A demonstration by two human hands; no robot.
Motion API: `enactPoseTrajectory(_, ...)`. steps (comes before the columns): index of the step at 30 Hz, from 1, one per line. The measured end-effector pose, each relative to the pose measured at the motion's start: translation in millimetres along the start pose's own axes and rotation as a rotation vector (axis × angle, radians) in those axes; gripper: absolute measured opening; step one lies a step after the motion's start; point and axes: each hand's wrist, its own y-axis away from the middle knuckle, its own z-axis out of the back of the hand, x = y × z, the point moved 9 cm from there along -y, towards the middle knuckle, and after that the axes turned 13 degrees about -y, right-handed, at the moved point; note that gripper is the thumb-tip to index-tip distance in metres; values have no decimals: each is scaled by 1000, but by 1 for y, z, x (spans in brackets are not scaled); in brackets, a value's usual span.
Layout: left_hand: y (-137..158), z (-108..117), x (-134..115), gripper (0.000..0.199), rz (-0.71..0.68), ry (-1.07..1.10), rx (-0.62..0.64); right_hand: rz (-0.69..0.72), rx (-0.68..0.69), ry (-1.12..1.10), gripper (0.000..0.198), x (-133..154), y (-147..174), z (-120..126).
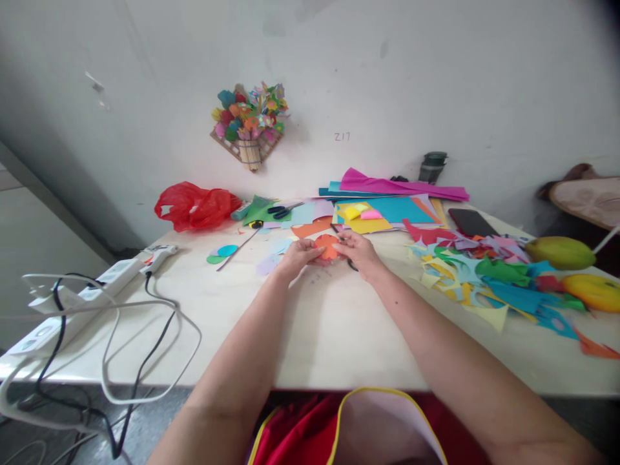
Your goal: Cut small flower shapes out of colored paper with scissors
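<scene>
Between both hands, above the middle of the table, is an orange paper flower with a scalloped edge. My left hand pinches its left side between thumb and fingers. On the other side, my right hand is closed, its thumb and fingertips at the flower's right edge. A slim dark tip and a black loop show beside the right hand; whether they belong to one tool I cannot tell. Orange paper lies just behind the hands. Pale blue and lilac paper pieces lie left of them.
Dark-handled scissors, a red plastic bag and coloured sheets lie along the back. Paper scraps, a phone and a mango are at right. Blue and green discs and a power strip with cables are left.
</scene>
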Motion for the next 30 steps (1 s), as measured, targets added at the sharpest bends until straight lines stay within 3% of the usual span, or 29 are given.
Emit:
enactPoseTrajectory(9,0,0,-1,39,8,1,-2,-175,27,-125,42,-13,-1,1)
enactPoseTrajectory(15,0,-2,1,41,14,-8,23,-129,84,20,36,-11,2,-4)
enactPoseTrajectory(30,3,-9,1,41,29,-15,74,-99,-18,73,39,-10,2,3)
